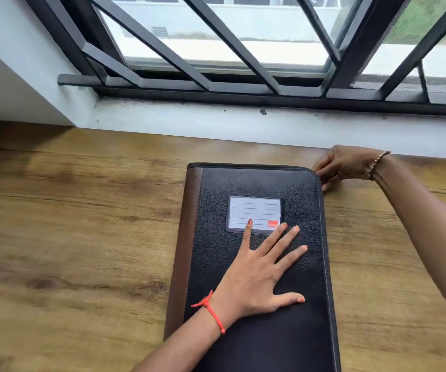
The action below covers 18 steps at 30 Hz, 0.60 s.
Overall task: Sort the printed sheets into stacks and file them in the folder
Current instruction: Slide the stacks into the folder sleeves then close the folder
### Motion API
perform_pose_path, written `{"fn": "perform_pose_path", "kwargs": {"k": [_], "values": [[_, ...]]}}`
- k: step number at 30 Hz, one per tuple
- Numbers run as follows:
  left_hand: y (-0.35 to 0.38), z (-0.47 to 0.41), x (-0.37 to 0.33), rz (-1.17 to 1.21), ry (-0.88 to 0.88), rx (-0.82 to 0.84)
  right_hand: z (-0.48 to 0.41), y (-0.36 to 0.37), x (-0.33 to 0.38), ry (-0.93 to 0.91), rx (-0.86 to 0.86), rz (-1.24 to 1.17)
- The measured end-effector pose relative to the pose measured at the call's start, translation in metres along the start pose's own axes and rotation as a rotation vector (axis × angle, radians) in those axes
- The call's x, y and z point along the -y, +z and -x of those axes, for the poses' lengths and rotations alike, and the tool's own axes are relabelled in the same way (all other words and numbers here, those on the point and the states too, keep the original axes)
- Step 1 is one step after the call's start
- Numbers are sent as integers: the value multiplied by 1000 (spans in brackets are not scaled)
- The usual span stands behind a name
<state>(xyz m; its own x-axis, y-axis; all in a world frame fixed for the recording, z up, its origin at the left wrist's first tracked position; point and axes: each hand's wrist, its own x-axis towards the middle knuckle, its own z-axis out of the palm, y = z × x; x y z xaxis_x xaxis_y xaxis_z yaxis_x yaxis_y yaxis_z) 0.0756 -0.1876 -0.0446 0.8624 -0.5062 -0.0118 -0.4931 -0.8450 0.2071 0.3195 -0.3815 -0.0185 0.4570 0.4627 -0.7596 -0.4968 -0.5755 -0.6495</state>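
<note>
A black zip folder (pixel 259 183) with a brown spine strip lies closed and flat on the wooden table (pixel 82 224). A lined label card sits in a clear pocket on its cover. My left hand (pixel 259 275) presses flat on the cover with fingers spread, fingertips at the label's lower edge. My right hand (pixel 342 165) is at the folder's far right corner, fingers curled there; the zip pull itself is hidden by them. No printed sheets are in view.
A white sill and wall (pixel 243 124) run along the table's far edge under a window with dark metal bars (pixel 216 63). A white wall corner juts in at the far left.
</note>
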Motion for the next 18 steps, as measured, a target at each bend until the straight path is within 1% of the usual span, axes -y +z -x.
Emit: {"fn": "perform_pose_path", "kwargs": {"k": [3, 7, 10, 12, 15, 18], "values": [[1, 0, 0, -3, 3, 1, -8, -4, 19, 56, 56, 174], [1, 1, 1, 0, 2, 15, -21, -2, 48, 151, 180, 479], [1, 0, 1, 1, -4, 26, -30, 3, 65, 246, 269, 638], [1, 1, 1, -1, -7, 26, -36, 8, 76, 277, 252, 673], [1, 0, 1, 20, -7, 15, -48, 21, 91, 253, 213, 724], [0, 0, 0, 29, -5, 18, -60, 43, 103, 260, 229, 883]]}}
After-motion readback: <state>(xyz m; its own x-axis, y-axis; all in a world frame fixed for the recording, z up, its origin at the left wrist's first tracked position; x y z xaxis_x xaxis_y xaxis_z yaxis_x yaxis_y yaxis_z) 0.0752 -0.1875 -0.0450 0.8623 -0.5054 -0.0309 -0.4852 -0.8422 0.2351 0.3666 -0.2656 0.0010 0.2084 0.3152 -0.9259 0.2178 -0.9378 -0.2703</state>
